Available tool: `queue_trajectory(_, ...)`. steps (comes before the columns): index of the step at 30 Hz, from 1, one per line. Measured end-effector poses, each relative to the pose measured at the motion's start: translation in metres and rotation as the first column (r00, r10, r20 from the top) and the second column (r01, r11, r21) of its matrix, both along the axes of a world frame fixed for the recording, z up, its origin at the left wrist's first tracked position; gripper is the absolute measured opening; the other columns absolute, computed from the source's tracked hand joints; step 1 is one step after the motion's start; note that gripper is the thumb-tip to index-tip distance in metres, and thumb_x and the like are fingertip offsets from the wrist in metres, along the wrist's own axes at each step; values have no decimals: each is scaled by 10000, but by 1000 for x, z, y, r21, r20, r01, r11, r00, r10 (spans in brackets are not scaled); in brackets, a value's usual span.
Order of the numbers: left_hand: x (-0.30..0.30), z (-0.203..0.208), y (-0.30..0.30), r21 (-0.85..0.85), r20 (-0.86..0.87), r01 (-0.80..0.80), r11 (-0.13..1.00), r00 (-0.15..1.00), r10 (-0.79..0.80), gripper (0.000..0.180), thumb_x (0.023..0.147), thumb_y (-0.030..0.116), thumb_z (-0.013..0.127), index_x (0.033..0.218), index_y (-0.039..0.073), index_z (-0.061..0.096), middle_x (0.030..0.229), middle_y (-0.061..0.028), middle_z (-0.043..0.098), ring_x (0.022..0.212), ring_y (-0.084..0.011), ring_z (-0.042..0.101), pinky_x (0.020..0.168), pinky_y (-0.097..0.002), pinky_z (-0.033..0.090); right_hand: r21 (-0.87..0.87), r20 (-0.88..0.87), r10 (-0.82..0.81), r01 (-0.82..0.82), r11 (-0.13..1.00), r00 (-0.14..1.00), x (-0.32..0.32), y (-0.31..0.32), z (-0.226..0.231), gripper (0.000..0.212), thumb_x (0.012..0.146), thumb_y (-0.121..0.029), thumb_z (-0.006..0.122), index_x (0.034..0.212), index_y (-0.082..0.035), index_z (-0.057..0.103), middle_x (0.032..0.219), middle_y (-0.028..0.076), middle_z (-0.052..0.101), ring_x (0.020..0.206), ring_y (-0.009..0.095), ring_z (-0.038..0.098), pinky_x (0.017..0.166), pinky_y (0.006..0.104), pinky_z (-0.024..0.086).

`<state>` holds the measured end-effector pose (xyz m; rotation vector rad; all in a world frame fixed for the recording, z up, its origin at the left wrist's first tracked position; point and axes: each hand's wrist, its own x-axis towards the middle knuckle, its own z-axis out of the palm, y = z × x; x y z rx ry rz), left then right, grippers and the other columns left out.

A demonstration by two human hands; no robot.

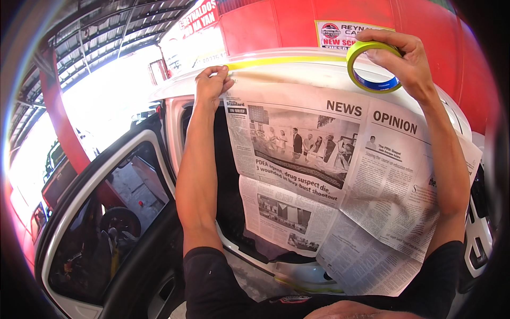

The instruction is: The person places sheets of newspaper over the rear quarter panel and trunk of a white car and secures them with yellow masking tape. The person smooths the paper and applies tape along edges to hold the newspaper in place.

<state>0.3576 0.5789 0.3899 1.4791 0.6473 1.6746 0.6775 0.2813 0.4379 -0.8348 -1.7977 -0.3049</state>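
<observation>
A strip of yellow masking tape (287, 61) stretches along the white car's roof edge (313, 74). My left hand (211, 84) pinches the strip's left end, close to the top left corner of a newspaper sheet (297, 183). On the right, my right hand (409, 61) grips the tape roll (351, 65), yellow outside with a blue core, fingers curled over its rim. The newspaper hangs over the car's open doorway, creased and spread between my forearms. Its lower part folds away toward my chest.
An open car door (101, 239) with a dark window stands at left. A red post (64, 114) rises behind it under a metal roof. Red panels (292, 24) with a sign line the far side. More yellow tape (313, 287) shows on white bodywork below.
</observation>
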Motion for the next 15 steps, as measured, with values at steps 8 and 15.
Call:
queue_trajectory(8, 6, 0, -3, 94, -89, -86, 992, 992, 95, 152, 929, 82, 762, 927, -44, 677, 914, -119, 688, 797, -174, 698, 698, -260, 653, 86, 135, -238, 228, 970, 962, 4, 1, -6, 265, 785, -123, 716, 1024, -51, 805, 1035, 149, 781, 943, 226, 744, 868, 339, 581)
queue_trajectory(15, 6, 9, 7, 0, -230, -134, 991, 964, 130, 174, 923, 124, 785, 993, -9, 698, 946, -77, 712, 812, -143, 682, 741, -223, 617, -35, 260, -265, 284, 958, 929, 8, -4, -1, 325, 805, -119, 676, 1081, 13, 784, 1012, 137, 774, 915, 181, 711, 879, 317, 577)
